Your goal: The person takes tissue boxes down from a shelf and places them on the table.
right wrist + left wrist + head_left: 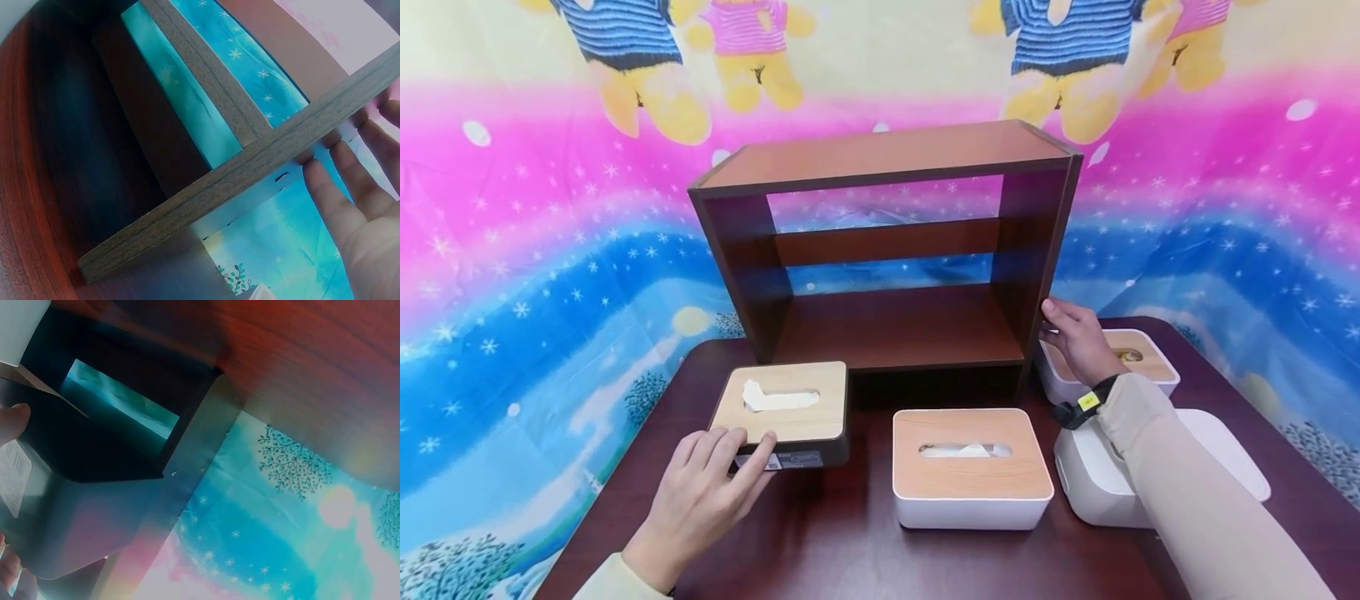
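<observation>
In the head view, my left hand [700, 492] grips the near left part of a dark tissue box [790, 379] with a light wood lid. A strip of white tissue shows in its slot. The box overlaps the lower left front of a brown wooden shelf [880, 158]. Seen from the left wrist, a thumb [14, 422] lies by a white label on the box, with other fingers lower down. My right hand [1078, 337] touches the shelf's outer right side. In the right wrist view, its extended fingertips [317, 175] rest along that side panel.
A white tissue box [972, 512] with a wood lid stands at the table's middle. Another wood-lidded white box [1150, 354] is behind my right wrist, and a rounded white box [1221, 454] is partly under the forearm. A patterned cloth [512, 292] hangs around the dark table [842, 558].
</observation>
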`<state>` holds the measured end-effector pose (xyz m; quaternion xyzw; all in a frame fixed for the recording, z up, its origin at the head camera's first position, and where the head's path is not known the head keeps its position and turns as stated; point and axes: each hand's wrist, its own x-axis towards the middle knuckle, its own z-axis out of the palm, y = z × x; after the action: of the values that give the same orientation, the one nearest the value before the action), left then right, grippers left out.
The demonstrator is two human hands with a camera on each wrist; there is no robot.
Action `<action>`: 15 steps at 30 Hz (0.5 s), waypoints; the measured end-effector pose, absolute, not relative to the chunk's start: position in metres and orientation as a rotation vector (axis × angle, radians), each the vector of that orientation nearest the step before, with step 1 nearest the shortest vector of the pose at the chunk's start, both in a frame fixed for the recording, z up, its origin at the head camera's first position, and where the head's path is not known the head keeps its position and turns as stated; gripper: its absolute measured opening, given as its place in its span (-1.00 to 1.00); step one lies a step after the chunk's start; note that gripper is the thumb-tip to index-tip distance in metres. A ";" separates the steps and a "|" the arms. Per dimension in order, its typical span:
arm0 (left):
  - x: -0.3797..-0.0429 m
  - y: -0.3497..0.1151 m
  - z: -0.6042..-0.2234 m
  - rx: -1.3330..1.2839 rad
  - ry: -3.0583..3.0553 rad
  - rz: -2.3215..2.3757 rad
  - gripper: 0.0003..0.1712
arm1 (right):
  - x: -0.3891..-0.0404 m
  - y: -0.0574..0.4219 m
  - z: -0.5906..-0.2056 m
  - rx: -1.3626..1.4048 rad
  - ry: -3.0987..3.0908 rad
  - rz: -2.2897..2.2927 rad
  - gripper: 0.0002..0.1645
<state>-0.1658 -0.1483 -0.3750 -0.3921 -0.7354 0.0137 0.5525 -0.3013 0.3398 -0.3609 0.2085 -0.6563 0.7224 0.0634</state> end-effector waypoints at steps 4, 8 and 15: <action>-0.163 -0.151 -0.376 -0.938 -1.737 0.027 -0.68 | -0.302 0.340 -0.360 0.651 -1.966 2.195 -0.52; -0.161 -0.153 -0.380 -0.947 -1.750 0.027 -0.67 | -0.302 0.340 -0.360 0.675 -1.951 2.206 -0.53; -0.158 -0.156 -0.383 -0.949 -1.749 0.028 -0.67 | -0.304 0.342 -0.363 0.688 -1.946 2.208 -0.54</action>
<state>-0.1577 -0.1560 -0.3832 -0.3999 -0.7371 0.0117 0.5446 -0.3037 0.3415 -0.3632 0.2273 -0.6428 0.7291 0.0595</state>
